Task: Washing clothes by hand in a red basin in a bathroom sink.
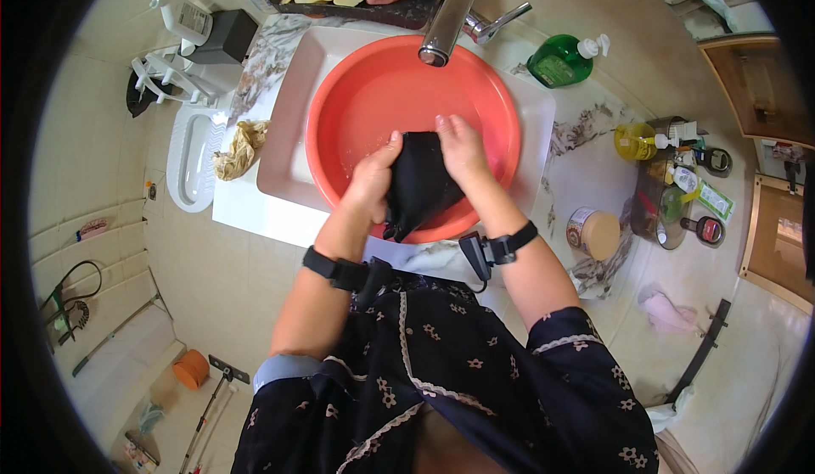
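Both your hands (371,177) (463,153) grip the cloth (418,177), closed on its sides.
Likely soft, heavier if wet; hold its edges.

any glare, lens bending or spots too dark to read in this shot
In the head view, the fisheye leaves a black surround and bends straight edges near it; also in the head view, glints on the tap, and little surface detail in the black cloth

Rm has pale tiled wall (89,126) on L, cream flr (225,296), marbled ctr (586,139), wood-framed panels (755,79) on R.
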The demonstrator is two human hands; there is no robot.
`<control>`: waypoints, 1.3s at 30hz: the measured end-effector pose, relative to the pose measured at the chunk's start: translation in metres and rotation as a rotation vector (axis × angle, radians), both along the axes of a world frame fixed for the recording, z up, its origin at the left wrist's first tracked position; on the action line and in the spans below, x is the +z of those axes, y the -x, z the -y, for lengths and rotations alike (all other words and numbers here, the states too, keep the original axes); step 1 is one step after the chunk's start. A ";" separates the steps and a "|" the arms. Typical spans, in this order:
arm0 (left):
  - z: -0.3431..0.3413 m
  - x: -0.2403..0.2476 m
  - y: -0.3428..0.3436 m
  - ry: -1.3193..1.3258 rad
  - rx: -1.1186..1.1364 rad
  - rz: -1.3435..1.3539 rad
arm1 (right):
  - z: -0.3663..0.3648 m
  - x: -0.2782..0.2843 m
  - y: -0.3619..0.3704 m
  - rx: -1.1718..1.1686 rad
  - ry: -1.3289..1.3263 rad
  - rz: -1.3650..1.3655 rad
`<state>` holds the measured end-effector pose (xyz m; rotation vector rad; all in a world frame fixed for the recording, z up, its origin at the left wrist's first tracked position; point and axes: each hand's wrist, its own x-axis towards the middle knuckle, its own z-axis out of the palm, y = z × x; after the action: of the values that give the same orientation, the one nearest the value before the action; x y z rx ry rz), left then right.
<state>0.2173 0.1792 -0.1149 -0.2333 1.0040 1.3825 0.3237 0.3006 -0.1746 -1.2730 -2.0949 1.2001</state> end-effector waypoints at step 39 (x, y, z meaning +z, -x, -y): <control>0.035 -0.027 0.036 0.111 0.028 -0.443 | 0.025 0.102 -0.002 0.343 -0.361 0.061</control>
<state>0.1812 0.1440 -0.1421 -0.0198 1.4500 1.4379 0.3254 0.2755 -0.0725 -0.8213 -2.5046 0.8561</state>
